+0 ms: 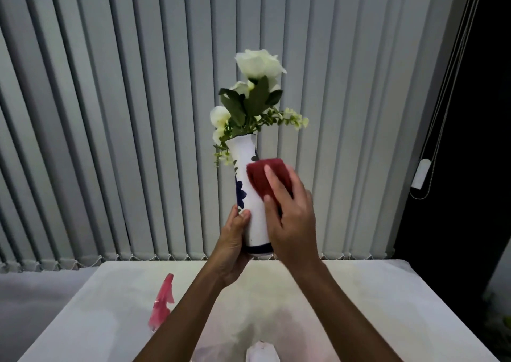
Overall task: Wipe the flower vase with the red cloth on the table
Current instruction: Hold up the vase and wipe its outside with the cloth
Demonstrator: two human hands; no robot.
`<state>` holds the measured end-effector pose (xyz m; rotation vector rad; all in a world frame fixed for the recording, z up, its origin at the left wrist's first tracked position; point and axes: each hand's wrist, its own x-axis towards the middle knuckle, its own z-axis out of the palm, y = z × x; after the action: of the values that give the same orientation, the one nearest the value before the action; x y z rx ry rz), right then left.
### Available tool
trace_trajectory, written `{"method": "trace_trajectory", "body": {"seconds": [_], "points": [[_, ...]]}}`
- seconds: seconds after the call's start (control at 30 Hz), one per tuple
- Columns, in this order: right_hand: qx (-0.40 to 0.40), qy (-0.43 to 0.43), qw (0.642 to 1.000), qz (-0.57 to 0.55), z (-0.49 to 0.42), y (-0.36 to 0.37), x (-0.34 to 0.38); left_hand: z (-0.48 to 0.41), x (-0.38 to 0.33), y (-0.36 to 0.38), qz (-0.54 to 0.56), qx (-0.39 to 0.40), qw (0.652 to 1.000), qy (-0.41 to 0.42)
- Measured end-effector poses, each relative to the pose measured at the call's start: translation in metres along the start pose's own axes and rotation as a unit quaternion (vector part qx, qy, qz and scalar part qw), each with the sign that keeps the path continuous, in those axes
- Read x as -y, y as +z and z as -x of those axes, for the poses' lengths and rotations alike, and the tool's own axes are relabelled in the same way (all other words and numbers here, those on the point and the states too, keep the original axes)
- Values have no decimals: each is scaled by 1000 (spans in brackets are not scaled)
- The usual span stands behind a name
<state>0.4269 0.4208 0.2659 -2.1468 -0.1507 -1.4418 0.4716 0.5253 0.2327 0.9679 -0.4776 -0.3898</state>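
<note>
A tall white vase (250, 193) with dark blue flower marks and a blue band near its base is held up in the air above the table, tilted slightly left. White flowers (258, 66) and green leaves stick out of its mouth. My left hand (232, 245) grips the vase's lower part from the left. My right hand (290, 212) presses a folded red cloth (265, 176) against the vase's right side, around mid-height. The cloth's lower part is hidden under my fingers.
A white table (373, 306) lies below my arms. A pink spray bottle (163, 301) lies on it at the left. A pale object (261, 352) shows at the bottom edge. Grey vertical blinds (110, 113) fill the background, with a cord and weight (420, 178) at the right.
</note>
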Motion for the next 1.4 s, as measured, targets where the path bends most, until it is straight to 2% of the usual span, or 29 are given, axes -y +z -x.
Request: {"method": "trace_trajectory", "body": {"seconds": [0.07, 0.13, 0.23, 0.3, 0.47, 0.6, 0.67, 0.8, 0.87, 0.93, 1.0, 1.07, 1.13, 1.2, 1.3, 1.4], "points": [[26, 11, 1000, -7, -18, -3, 1, 0, 3, 1, -14, 19, 1000, 0], [29, 36, 997, -59, -27, -3, -3, 0, 6, 3, -20, 30, 999, -1], [30, 110, 977, -178, -19, 0, -10, 1, 7, 2, -35, 18, 999, 5], [24, 133, 974, -183, -1, 3, -13, 1, 4, 0, -44, 4, 999, 12], [-28, 48, 997, -60, 36, 8, -14, 1, 1, -1, -58, -29, 998, -3], [-40, -33, 999, -11, 12, 3, -8, 2, -1, 0, -56, -10, 998, -16], [-36, -43, 998, -6, -7, 0, -5, 4, -1, 1, -61, -3, 998, -19], [-17, 103, 983, -153, -25, 4, -7, 4, 8, -3, -69, -2, 997, -16], [0, 142, 972, -188, -19, 7, -10, 4, 10, -7, -72, -10, 997, -13], [-33, 101, 984, -146, -9, 5, -5, 4, 10, -9, -74, -15, 997, -7], [-75, -6, 996, -57, -2, 6, 0, 4, 9, -8, -84, -9, 996, 1], [-93, -93, 991, 18, -5, 7, 0, 4, 7, -6, -101, -10, 995, -2], [-93, -135, 984, 63, -10, 7, -2, 5, 6, -4, -109, -8, 994, -3], [-88, -113, 989, 44, -13, 6, -1, 5, 8, -6, -100, -11, 995, -4], [-75, 18, 993, -94, -13, 6, 5, 6, 11, -8, -73, -2, 997, -4], [-10, 126, 972, -200, -12, 2, 2, 7, 10, -9, -70, 0, 997, -11]]}}
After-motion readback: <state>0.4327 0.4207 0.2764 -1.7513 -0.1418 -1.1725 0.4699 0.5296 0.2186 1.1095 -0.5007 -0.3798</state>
